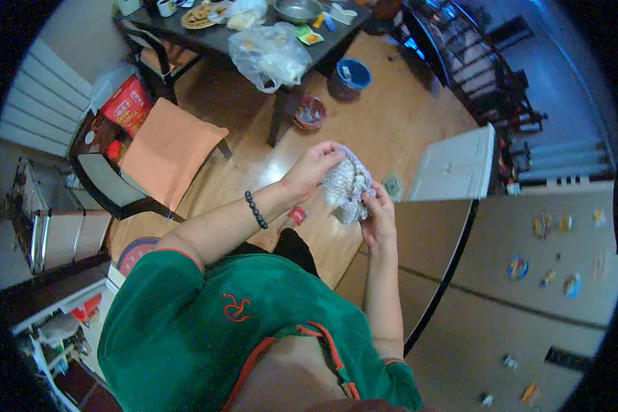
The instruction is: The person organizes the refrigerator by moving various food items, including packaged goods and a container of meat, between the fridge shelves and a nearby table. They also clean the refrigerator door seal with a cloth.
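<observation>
A small knitted piece (347,184), whitish grey with a lavender edge, is held up in front of me between both hands. My left hand (316,167) pinches its upper left side at the lavender edge, thumb on top. My right hand (380,218) grips the lower right side, where the lavender trim shows too. The fabric is bunched between them, so its full shape cannot be made out. A dark bead bracelet (255,210) circles my left wrist.
A dark table (206,42) holds dishes and a plastic bag (269,55). An orange-covered chair (172,152) stands left. A blue bucket (351,75) and a red basket (310,114) sit on the floor. The fridge (515,226), with several magnets, is close on the right.
</observation>
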`<state>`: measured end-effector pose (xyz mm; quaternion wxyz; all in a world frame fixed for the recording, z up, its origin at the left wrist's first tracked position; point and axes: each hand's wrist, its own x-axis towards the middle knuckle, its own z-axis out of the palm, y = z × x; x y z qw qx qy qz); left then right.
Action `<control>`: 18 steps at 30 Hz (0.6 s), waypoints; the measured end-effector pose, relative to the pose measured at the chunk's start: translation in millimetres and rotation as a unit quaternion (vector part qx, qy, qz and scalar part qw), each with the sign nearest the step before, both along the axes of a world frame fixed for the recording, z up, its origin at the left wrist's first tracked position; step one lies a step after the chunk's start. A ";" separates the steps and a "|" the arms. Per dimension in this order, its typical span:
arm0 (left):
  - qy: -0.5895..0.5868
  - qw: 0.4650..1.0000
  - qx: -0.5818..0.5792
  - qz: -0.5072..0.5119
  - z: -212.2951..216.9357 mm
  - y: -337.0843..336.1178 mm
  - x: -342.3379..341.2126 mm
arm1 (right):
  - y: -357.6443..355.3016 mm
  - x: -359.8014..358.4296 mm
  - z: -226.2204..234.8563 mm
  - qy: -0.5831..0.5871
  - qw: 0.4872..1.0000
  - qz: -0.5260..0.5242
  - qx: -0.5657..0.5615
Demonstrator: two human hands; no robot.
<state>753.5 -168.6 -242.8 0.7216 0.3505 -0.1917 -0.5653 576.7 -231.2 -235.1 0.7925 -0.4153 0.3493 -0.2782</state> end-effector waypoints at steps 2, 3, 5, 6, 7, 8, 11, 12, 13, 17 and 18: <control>0.019 0.999 -0.005 0.041 -10.2 -25.7 31.3 | -42.9 31.0 -9.9 -0.019 0.999 0.020 0.015; 0.026 0.998 -0.006 0.058 -14.2 -40.1 51.2 | -65.9 50.0 -15.7 -0.031 0.999 0.028 0.024; 0.028 0.992 0.010 0.124 -13.7 -59.4 85.3 | -104.7 91.0 -18.7 -0.034 0.998 0.039 0.036; 0.036 0.987 0.019 0.156 -13.1 -67.5 101.4 | -124.8 109.4 -18.3 -0.029 0.997 0.055 0.044; 0.044 0.981 0.028 0.188 -13.7 -74.9 118.0 | -143.4 127.6 -18.2 -0.022 0.996 0.072 0.050; 0.055 0.973 0.043 0.220 -18.0 -80.7 136.2 | -159.5 146.1 -18.8 -0.001 0.995 0.092 0.045; 0.091 0.966 0.037 0.241 -23.6 -101.3 189.9 | -214.2 206.8 -20.2 0.000 0.991 0.119 0.067; 0.107 0.963 0.031 0.246 -15.4 -108.2 203.9 | -227.7 229.0 -20.7 0.000 0.992 0.114 0.062; 0.101 0.960 0.033 0.259 -14.6 -115.0 220.3 | -243.1 250.3 -21.5 0.000 0.990 0.126 0.068; 0.081 0.953 0.029 0.291 -21.7 -149.1 304.2 | -305.5 339.4 -28.3 0.012 0.986 0.144 0.088; 0.072 0.956 0.026 0.284 -20.7 -165.8 328.2 | -336.1 365.1 -47.6 -0.023 0.984 0.152 0.086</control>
